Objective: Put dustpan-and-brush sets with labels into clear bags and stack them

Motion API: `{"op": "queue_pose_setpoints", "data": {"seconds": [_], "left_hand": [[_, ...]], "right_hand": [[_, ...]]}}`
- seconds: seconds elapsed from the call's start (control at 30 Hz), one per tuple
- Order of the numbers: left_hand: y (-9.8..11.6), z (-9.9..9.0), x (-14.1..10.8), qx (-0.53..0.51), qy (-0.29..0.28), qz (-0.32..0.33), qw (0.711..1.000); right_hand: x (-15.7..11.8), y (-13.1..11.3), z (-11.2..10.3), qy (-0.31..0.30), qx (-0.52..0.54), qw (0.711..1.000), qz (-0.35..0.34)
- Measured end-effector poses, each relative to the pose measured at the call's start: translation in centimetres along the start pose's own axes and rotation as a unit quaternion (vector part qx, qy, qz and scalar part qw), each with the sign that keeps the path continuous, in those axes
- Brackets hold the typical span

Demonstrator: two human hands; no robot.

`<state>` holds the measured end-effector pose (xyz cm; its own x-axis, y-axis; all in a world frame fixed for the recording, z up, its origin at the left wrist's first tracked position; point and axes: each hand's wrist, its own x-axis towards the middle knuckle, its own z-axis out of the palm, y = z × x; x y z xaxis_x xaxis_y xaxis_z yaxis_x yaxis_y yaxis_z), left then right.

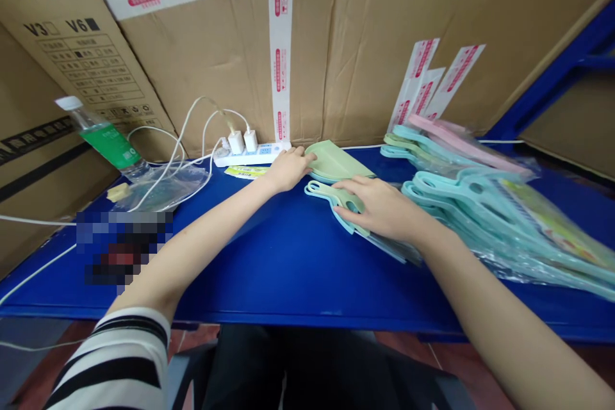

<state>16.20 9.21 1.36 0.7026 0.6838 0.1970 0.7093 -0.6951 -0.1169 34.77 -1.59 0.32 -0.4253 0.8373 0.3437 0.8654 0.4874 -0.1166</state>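
A light-green dustpan (342,161) lies near the back of the blue table, with a pale-blue layer showing beneath its front edge. My left hand (290,168) has its fingers curled over the dustpan's left edge. In front of it, my right hand (377,206) closes thumb and fingers around a light-green handle (331,191) with a hanging loop. A matching blue handle (342,220) is stacked under that one. Their far ends are partly hidden beneath my right hand and wrist.
Bagged blue handled sets (461,195) are piled on the right, a pink one (461,138) behind them. A power strip (269,152) with chargers and white cables stands at the back. A tilted bottle (108,141) is at left. Cardboard boxes (375,32) wall the back.
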Motion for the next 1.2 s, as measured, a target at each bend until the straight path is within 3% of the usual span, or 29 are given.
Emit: {"op": "queue_pose_setpoints", "data": {"seconds": [0.2,0.33,0.5,0.77,1.0,1.2], "left_hand": [[-0.6,0.0,-0.2,-0.018,0.036,0.002,0.999],[-1.8,-1.1,-1.4,-0.030,0.067,-0.014,0.997],[-3.9,-2.1,-5.7,-0.044,0.081,-0.039,0.995],[-6.4,-1.6,-13.5,-0.082,0.073,-0.080,0.991],[-8.2,-2.5,-16.1,-0.127,0.046,-0.076,0.988],[-7.6,-3.6,-17.0,-0.188,0.011,-0.010,0.982]], "right_hand": [[0.0,0.0,0.0,0.001,0.005,1.000,0.005],[-0.1,0.1,0.0,0.026,0.008,1.000,0.007],[-0.1,0.1,-0.1,0.043,0.027,0.999,0.000],[0.0,-0.2,0.4,0.072,0.041,0.996,-0.040],[0.2,-0.4,0.8,0.097,0.039,0.994,-0.041],[0.4,-1.2,1.4,0.084,0.027,0.995,-0.045]]}}
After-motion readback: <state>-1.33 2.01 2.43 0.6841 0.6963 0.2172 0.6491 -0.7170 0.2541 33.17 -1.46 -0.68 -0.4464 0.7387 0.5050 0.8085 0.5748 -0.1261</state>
